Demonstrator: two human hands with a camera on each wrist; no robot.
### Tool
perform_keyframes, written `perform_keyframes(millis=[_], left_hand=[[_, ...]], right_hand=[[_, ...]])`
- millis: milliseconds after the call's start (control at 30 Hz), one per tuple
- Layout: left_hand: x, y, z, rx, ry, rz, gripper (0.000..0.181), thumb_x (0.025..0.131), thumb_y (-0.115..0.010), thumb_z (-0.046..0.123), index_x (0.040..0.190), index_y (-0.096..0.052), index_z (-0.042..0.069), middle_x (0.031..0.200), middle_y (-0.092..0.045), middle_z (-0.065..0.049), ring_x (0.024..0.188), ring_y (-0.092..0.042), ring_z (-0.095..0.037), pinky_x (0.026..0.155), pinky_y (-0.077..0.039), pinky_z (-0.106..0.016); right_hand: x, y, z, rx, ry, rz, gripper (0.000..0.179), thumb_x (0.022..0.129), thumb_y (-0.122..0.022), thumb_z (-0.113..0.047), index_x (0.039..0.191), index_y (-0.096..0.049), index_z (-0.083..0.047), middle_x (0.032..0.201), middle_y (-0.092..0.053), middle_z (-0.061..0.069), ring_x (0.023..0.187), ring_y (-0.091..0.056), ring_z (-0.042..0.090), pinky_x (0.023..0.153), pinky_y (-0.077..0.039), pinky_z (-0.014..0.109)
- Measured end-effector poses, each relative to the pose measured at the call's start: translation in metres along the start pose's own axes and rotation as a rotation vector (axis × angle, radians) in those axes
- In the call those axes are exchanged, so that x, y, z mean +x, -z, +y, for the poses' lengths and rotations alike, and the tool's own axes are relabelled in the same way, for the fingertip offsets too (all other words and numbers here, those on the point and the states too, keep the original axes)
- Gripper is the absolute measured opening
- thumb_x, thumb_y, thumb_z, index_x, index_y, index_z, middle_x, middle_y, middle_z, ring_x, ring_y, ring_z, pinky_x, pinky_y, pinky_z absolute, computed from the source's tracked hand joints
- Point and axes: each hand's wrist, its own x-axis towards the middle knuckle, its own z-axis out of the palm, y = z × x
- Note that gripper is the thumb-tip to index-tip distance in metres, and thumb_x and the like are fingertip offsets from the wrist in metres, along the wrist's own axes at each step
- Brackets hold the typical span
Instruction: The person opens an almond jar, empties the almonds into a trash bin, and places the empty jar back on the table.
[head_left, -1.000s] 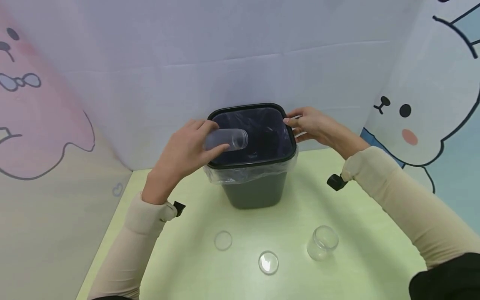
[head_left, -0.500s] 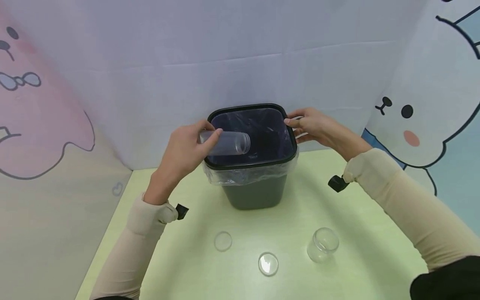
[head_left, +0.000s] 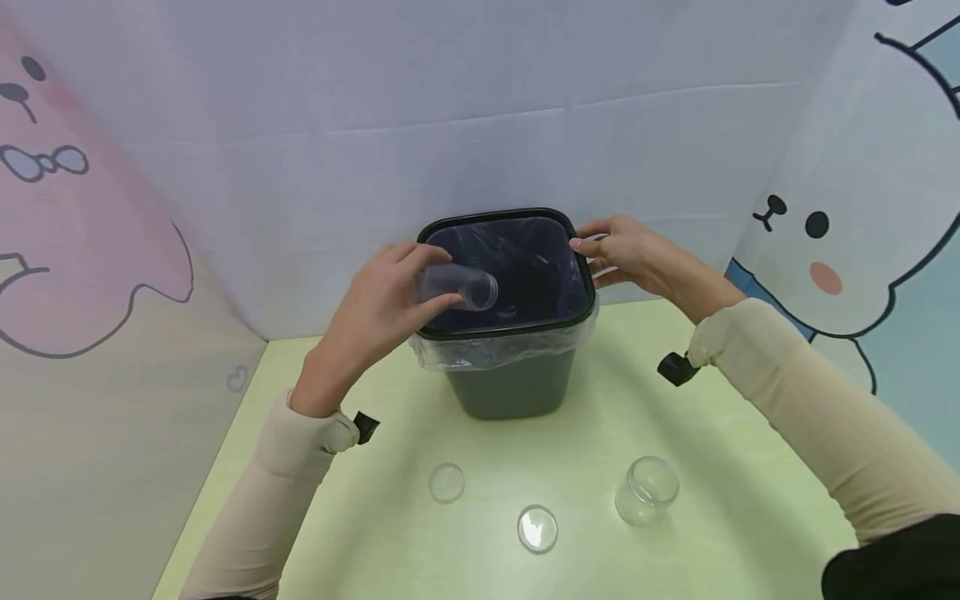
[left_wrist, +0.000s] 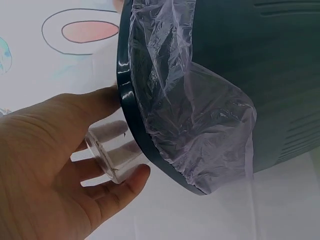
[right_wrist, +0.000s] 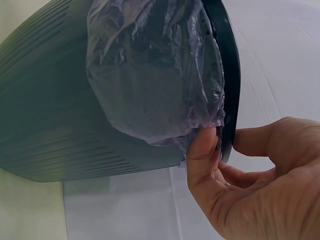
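My left hand (head_left: 375,304) grips a clear jar (head_left: 474,290) lying on its side over the left part of the bin's opening, its mouth pointing right and slightly down. In the left wrist view, fingers and thumb wrap round the jar's base (left_wrist: 112,152), while the bin's rim hides its far end. The dark grey bin (head_left: 513,387) stands upright, lined with a clear plastic bag (head_left: 480,354) folded over its black rim (head_left: 498,331). On the bin's right side my right hand (head_left: 637,254) pinches the rim, thumb on one side and fingers on the liner's edge (right_wrist: 200,112).
A second clear jar (head_left: 647,492) stands upright at the table's right front. Two round clear lids lie nearby, one lid (head_left: 447,482) left of the other lid (head_left: 537,528). A white cloth (head_left: 480,167) hangs right behind the bin, on the pale green table (head_left: 360,533).
My left thumb moved up onto the jar and back down as the grip shifted; the jar's mouth now tips a bit lower. My right hand has kept its hold on the rim.
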Motion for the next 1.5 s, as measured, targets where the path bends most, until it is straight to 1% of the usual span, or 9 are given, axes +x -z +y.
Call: perform_keyframes(millis=[200, 467, 567, 767, 1100, 1233, 1300, 1367, 1500], left_hand=[[0.000, -0.001, 0.001, 0.024, -0.069, 0.033, 0.045, 0.087, -0.087, 0.025, 0.127, -0.069, 0.012, 0.127, -0.067, -0.005, 0.108, -0.054, -0.029, 0.090, -0.048, -0.043], [0.000, -0.004, 0.005, 0.088, -0.218, 0.108, 0.043, 0.083, -0.089, 0.012, 0.122, -0.071, 0.010, 0.129, -0.068, -0.007, 0.116, -0.054, -0.034, 0.101, -0.049, -0.043], [0.000, -0.004, 0.007, 0.106, -0.249, 0.126, 0.042, 0.082, -0.089, 0.006, 0.120, -0.072, 0.009, 0.131, -0.067, -0.008, 0.120, -0.053, -0.034, 0.101, -0.051, -0.043], [0.000, -0.004, 0.013, 0.135, -0.281, 0.145, 0.041, 0.081, -0.085, -0.005, 0.117, -0.072, 0.010, 0.130, -0.066, -0.007, 0.122, -0.051, -0.034, 0.097, -0.054, -0.042], [0.001, -0.005, 0.015, 0.157, -0.286, 0.122, 0.042, 0.082, -0.083, -0.007, 0.118, -0.072, 0.010, 0.131, -0.066, -0.007, 0.121, -0.050, -0.033, 0.097, -0.054, -0.040], [0.001, -0.008, 0.016, 0.181, -0.313, 0.127, 0.041, 0.081, -0.083, -0.008, 0.116, -0.072, 0.011, 0.129, -0.067, -0.006, 0.119, -0.051, -0.033, 0.098, -0.053, -0.041], [0.002, -0.010, 0.018, 0.203, -0.330, 0.116, 0.041, 0.081, -0.083, -0.009, 0.115, -0.073, 0.012, 0.128, -0.068, -0.006, 0.118, -0.052, -0.033, 0.099, -0.052, -0.041], [0.003, -0.011, 0.020, 0.246, -0.345, 0.088, 0.039, 0.081, -0.078, -0.013, 0.112, -0.073, 0.011, 0.126, -0.069, -0.006, 0.115, -0.054, -0.034, 0.096, -0.053, -0.041], [0.004, -0.012, 0.026, 0.339, -0.344, 0.017, 0.046, 0.080, -0.062, -0.023, 0.108, -0.074, 0.010, 0.122, -0.069, -0.005, 0.115, -0.056, -0.034, 0.084, -0.053, -0.044]], right_hand=[[0.001, 0.000, 0.000, -0.007, 0.003, -0.004, 0.062, 0.112, -0.047, -0.030, 0.165, -0.026, -0.007, 0.166, -0.034, 0.019, 0.112, -0.058, 0.021, 0.083, -0.057, 0.027], [0.002, -0.001, 0.000, -0.003, 0.002, 0.003, 0.060, 0.112, -0.046, -0.029, 0.165, -0.027, -0.006, 0.164, -0.035, 0.020, 0.108, -0.060, 0.018, 0.082, -0.058, 0.027], [0.002, -0.001, 0.001, -0.001, 0.002, 0.006, 0.060, 0.112, -0.046, -0.029, 0.164, -0.027, -0.006, 0.164, -0.036, 0.019, 0.107, -0.060, 0.018, 0.081, -0.058, 0.027], [0.002, -0.001, -0.001, 0.003, 0.005, 0.006, 0.061, 0.112, -0.047, -0.030, 0.165, -0.027, -0.006, 0.164, -0.035, 0.019, 0.110, -0.059, 0.020, 0.082, -0.057, 0.027], [0.001, -0.002, -0.001, 0.006, 0.003, 0.004, 0.062, 0.112, -0.046, -0.030, 0.165, -0.026, -0.006, 0.165, -0.035, 0.019, 0.111, -0.060, 0.020, 0.081, -0.058, 0.027], [0.002, -0.002, 0.000, 0.001, 0.007, 0.003, 0.062, 0.112, -0.046, -0.030, 0.165, -0.026, -0.006, 0.165, -0.035, 0.019, 0.112, -0.060, 0.020, 0.081, -0.057, 0.026], [0.002, -0.002, 0.000, 0.000, 0.007, 0.006, 0.061, 0.112, -0.046, -0.030, 0.165, -0.027, -0.006, 0.164, -0.036, 0.019, 0.110, -0.060, 0.019, 0.080, -0.057, 0.026], [0.003, -0.001, 0.000, 0.001, 0.008, 0.008, 0.061, 0.112, -0.046, -0.030, 0.164, -0.027, -0.005, 0.163, -0.036, 0.019, 0.107, -0.061, 0.018, 0.080, -0.057, 0.026], [0.002, 0.000, 0.001, 0.002, 0.011, 0.011, 0.061, 0.112, -0.047, -0.030, 0.164, -0.027, -0.005, 0.162, -0.036, 0.019, 0.100, -0.061, 0.014, 0.080, -0.057, 0.027]])
